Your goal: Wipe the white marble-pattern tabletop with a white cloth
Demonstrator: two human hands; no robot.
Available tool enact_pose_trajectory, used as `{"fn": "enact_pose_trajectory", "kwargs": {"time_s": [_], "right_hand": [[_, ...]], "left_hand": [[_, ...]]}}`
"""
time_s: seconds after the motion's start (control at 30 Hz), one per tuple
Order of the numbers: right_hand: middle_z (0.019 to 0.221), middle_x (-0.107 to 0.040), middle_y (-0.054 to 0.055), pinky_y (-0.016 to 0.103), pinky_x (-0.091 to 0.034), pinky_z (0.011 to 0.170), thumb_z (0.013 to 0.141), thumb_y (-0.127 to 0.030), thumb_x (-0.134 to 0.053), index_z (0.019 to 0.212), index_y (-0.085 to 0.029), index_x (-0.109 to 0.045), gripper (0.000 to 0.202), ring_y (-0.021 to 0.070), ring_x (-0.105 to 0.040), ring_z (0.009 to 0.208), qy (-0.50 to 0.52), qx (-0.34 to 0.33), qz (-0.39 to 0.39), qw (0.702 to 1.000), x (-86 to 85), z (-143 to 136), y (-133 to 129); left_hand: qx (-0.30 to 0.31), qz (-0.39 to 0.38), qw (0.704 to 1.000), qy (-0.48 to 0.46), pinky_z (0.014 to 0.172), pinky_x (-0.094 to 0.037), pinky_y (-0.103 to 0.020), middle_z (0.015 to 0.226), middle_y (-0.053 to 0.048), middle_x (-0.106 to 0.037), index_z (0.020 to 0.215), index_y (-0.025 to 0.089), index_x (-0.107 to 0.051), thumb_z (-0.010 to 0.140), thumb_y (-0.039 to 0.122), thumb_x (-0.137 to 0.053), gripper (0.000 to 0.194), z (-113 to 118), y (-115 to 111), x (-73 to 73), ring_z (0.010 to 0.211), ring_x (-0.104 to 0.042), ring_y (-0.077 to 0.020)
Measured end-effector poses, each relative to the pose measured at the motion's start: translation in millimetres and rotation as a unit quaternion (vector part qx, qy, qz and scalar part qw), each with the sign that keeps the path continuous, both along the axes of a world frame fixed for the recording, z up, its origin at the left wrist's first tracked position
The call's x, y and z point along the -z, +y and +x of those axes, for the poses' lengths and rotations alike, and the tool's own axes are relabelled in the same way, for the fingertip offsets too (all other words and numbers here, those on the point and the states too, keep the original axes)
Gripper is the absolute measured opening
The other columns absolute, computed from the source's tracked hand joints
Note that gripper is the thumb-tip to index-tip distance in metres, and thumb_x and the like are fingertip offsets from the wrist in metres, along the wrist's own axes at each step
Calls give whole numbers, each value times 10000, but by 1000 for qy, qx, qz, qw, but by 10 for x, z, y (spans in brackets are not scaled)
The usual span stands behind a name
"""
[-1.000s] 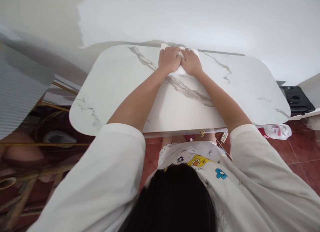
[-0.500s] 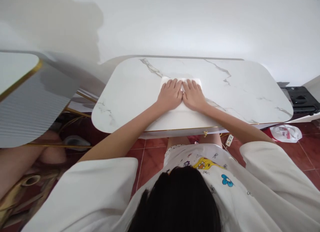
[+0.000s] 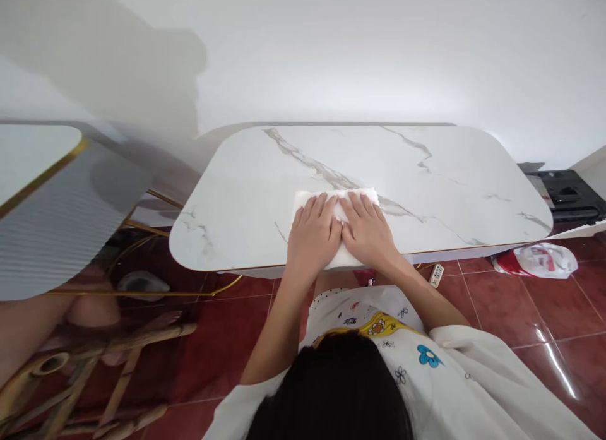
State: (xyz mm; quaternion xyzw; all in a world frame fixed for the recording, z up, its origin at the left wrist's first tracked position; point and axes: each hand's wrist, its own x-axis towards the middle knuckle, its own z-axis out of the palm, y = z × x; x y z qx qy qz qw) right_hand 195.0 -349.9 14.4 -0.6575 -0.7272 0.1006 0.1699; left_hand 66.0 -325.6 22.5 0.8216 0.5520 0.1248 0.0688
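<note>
Nearest, the person's forearms came in over the gold-trimmed near edge of the desk [image 3: 454, 203], with the patterned shirt [image 3: 398, 310] just below it. The white cloth [image 3: 344, 258] lay flat beneath both palms, straight ahead of the body, its near part reaching the desk's near edge; whether it hung over that edge could not be told. Neither hand was nearer to it: the left hand [image 3: 315, 235] covered its left half and the right hand [image 3: 367, 233] its right. The cloth looked roughly square, so no long axis stood out, while the desk's own length ran sideways across the person's front.

Each grip was loose and spread, the fingers extended and pointing away from the body, laid on top of the cloth rather than curled around it. The thumbs met or almost met in the middle, and a strip of cloth showed between the hands and just past the fingertips. Neither hand appeared to hold anything else.

Beyond the fingertips, a grey-brown vein [image 3: 326, 172] slanted across the marbled top, passing just beside the cloth's far right corner. Past the desk's far edge rose the white wall [image 3: 341, 55], with a shadow on its left.
</note>
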Motion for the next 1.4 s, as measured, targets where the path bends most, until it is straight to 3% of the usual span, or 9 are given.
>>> {"fn": "enact_pose_trajectory", "kwargs": {"time_s": [0.4,0.57,0.73,1.03,1.27,1.4], "right_hand": [[1606,-326,68,489,-253,1203,972,-259,-305,1516,-173,-379,556,274,-247,1497,-24,11,-6,1000,-26,285,-178],[1585,-362,89,535,-316,1165,965,-260,-331,1506,-200,-403,550,303,-282,1482,-39,25,27,999,42,304,-136],[1567,-369,181,577,-305,1148,954,-251,-342,1489,-94,-422,563,370,-303,1462,-66,42,30,996,54,283,17],[1540,-405,209,543,-296,1148,944,-235,-350,1464,-47,-439,560,378,-336,1440,-87,31,40,995,42,372,420],[1535,-416,195,486,-282,1150,959,-227,-337,1466,-53,-423,543,355,-348,1426,-95,40,53,993,35,513,1035],[1529,-426,179,462,-290,1140,961,-217,-334,1456,-75,-430,523,320,-352,1418,-105,18,58,993,4,598,1514]], "left_hand": [[11,3,1000,10,1192,-291,-466,1560,-79,-409,1470,179,-430,950,268,-299,543,299,-108,20,1454,-339,-270],[43,5,999,3,1185,-297,-493,1542,-77,-434,1452,220,-456,933,273,-321,540,318,31,51,1438,-363,-273],[99,1,995,2,1182,-281,-518,1517,-91,-466,1438,215,-471,935,274,-309,532,306,252,18,1419,-380,-274],[101,-5,995,8,1176,-269,-523,1529,-104,-447,1446,186,-455,935,269,-312,537,385,646,29,1428,-359,-280],[112,23,993,2,1167,-283,-485,1516,-99,-462,1426,193,-473,926,267,-315,529,532,1296,55,1413,-375,-266],[74,37,996,-18,1157,-284,-493,1505,-107,-471,1408,202,-483,929,267,-307,514,619,1700,68,1403,-383,-267]]}}
